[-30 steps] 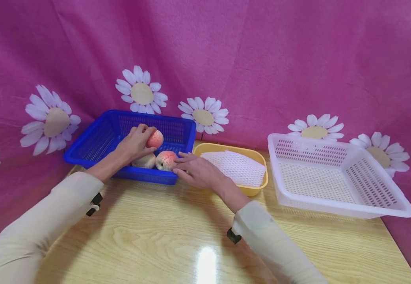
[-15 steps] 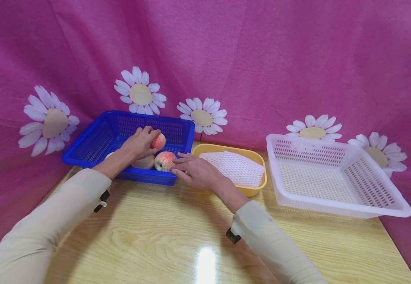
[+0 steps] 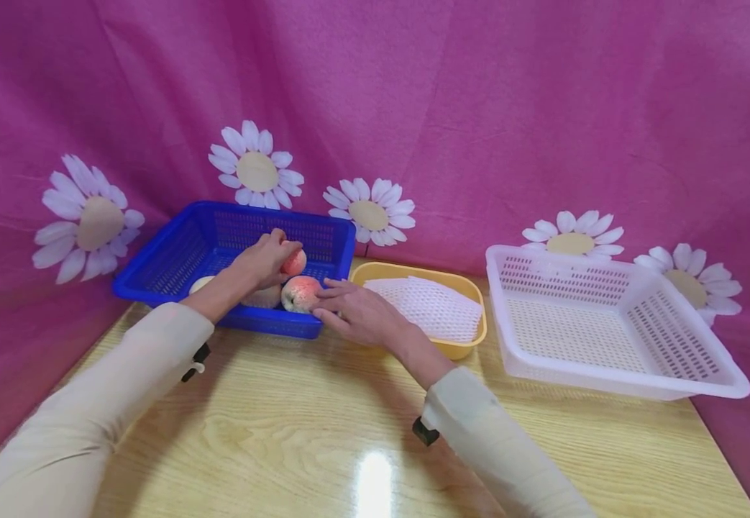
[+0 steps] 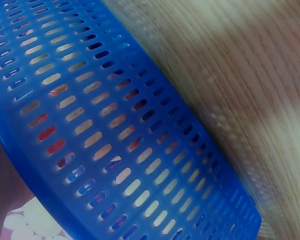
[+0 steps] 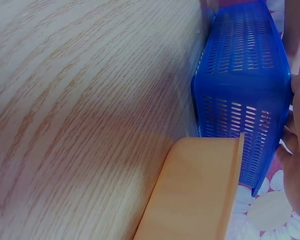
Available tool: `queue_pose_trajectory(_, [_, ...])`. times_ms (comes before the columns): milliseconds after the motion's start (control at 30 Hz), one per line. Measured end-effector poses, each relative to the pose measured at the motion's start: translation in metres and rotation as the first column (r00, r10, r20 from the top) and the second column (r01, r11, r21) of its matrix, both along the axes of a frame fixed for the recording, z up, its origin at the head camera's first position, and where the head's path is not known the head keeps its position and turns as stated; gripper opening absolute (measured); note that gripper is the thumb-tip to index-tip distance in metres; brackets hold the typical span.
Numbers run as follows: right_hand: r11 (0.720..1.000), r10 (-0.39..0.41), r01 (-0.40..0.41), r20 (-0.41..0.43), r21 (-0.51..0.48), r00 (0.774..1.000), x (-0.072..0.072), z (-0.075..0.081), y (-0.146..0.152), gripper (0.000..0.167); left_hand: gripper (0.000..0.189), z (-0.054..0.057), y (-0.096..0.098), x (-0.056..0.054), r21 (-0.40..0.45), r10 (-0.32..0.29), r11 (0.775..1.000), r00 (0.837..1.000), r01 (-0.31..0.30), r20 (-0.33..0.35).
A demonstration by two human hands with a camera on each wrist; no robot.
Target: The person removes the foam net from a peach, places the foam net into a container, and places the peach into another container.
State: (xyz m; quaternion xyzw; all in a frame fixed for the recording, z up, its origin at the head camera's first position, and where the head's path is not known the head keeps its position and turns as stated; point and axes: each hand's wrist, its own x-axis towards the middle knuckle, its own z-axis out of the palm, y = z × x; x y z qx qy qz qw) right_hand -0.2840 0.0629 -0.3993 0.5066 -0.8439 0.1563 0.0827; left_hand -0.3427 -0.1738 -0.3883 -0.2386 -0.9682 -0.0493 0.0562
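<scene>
Inside the blue basket, my left hand grips a red-and-pale peach toward the right end. Another peach sits just in front of it, by the front wall. A third, paler peach is partly covered by the left hand, and a pale fruit peeks out beside the left wrist. My right hand rests on the basket's right front corner with fingers extended, its tips by the front peach. The left wrist view shows mostly the basket's slotted wall; fruit shows through the slots.
Right of the blue basket stands a yellow tub holding white foam net sleeves, partly under my right hand. A white slotted basket stands farther right on the wooden table. A pink flowered cloth hangs behind.
My left hand has shifted right with the peach, and lately a little lower in the basket. A pale fruit has come into sight by the left wrist. My right hand stays put.
</scene>
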Motion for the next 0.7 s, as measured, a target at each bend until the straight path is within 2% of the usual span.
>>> queue_pose_trajectory(233, [1.000, -0.006, 0.006, -0.001, 0.007, 1.000, -0.0001, 0.0004, -0.0001, 0.031, 0.057, -0.0014, 0.0008, -0.0013, -0.036, -0.008, 0.999, 0.998, 0.011, 0.064])
queue_pose_trajectory(400, [1.000, 0.003, -0.002, -0.006, 0.009, 1.000, -0.0008, 0.0008, -0.0004, 0.031, 0.058, -0.0021, 0.0010, -0.0024, -0.054, 0.010, 0.999, 0.996, -0.005, 0.094])
queue_pose_trajectory(567, [1.000, 0.000, 0.000, 0.000, 0.012, 1.000, -0.0005, 0.0006, 0.0000, 0.032, 0.059, -0.0019, 0.0034, -0.0027, -0.069, 0.038, 0.997, 0.987, -0.028, 0.154])
queue_pose_trajectory(700, [1.000, -0.004, 0.004, 0.000, 0.009, 1.000, -0.0003, -0.0005, 0.0008, 0.033, 0.058, -0.0030, 0.0041, -0.0045, -0.074, 0.038, 0.997, 0.983, -0.025, 0.178])
